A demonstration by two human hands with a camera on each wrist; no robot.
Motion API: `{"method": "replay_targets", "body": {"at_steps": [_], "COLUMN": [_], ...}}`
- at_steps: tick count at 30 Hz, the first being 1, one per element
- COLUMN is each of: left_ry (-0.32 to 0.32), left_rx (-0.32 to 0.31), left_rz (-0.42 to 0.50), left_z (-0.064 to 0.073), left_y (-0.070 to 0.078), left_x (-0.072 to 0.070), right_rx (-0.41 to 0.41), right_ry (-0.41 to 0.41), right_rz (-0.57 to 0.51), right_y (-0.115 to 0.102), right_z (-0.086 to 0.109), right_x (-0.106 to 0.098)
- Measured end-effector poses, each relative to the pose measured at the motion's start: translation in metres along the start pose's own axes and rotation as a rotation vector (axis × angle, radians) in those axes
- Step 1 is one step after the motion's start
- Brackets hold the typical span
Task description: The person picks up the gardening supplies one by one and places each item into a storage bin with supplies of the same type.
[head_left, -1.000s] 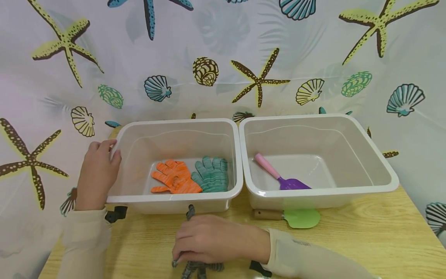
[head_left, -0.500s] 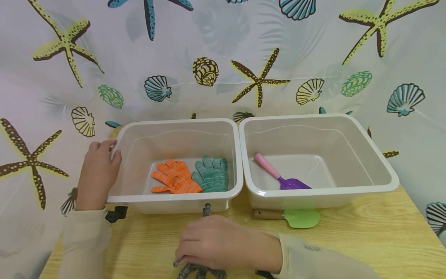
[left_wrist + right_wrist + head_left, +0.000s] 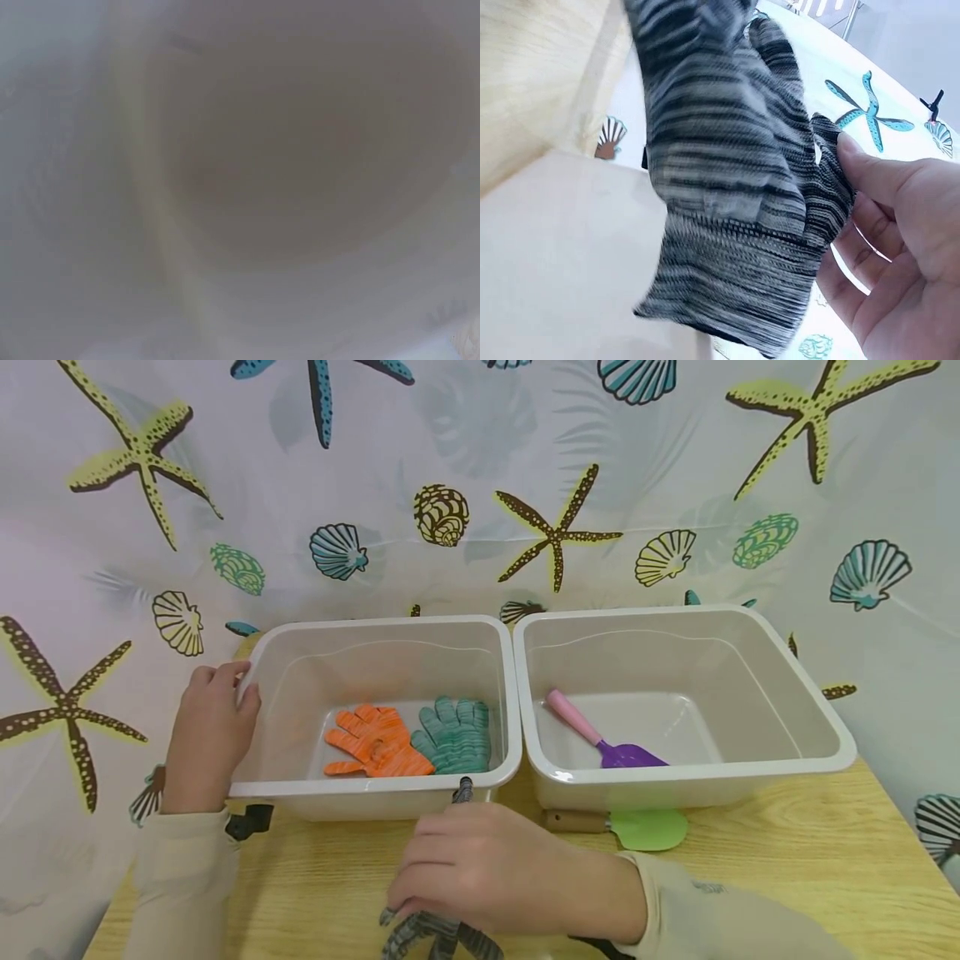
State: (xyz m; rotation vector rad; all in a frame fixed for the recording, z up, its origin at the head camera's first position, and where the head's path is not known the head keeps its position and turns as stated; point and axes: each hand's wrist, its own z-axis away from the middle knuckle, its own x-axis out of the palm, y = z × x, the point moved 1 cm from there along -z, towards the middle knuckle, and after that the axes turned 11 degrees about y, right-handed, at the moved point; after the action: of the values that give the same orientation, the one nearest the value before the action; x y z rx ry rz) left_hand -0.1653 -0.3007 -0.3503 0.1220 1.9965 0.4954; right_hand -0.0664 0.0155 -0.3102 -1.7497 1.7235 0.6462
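My right hand (image 3: 498, 868) pinches a grey-and-black striped knit glove (image 3: 731, 172) above the table, in front of the left bin. In the head view the glove's fingers hang below the hand, and one end pokes up near the bin's front rim. In the right wrist view the thumb and fingers hold the glove at its side. At the far left, my left hand (image 3: 213, 731) grips the rim of the left white plastic bin (image 3: 360, 787). An orange glove (image 3: 378, 743) and a green glove (image 3: 453, 739) lie inside that bin. The left wrist view is too blurred to read.
Touching on the right is a second white bin (image 3: 690, 770), holding a small purple shovel (image 3: 630, 755) with a pink handle. A green spatula (image 3: 648, 828) with a wooden handle lies before it on the wooden table (image 3: 787, 877). A patterned curtain (image 3: 480, 460) hangs behind.
My right hand has moved right and slightly up toward the left bin's front rim, lifting the striped glove with it. The left hand stays on the rim.
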Motion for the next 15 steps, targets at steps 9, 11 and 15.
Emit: {"method": "replay_targets", "body": {"at_steps": [9,11,15], "left_ry": [0.024,0.029,0.020], "left_rx": [0.028,0.034,0.026], "left_rz": [0.009,0.012,0.016], "left_z": [0.000,0.000,0.000], "left_y": [-0.002,-0.003,-0.003], "left_x": [0.001,0.001,0.001], "right_rx": [-0.006,-0.008,-0.046], "right_ry": [0.047,0.050,0.057], "right_rz": [0.007,0.003,0.009], "right_y": [0.005,0.005,0.003], "right_z": [-0.011,-0.013,-0.019], "right_x": [-0.021,-0.025,-0.033]}}
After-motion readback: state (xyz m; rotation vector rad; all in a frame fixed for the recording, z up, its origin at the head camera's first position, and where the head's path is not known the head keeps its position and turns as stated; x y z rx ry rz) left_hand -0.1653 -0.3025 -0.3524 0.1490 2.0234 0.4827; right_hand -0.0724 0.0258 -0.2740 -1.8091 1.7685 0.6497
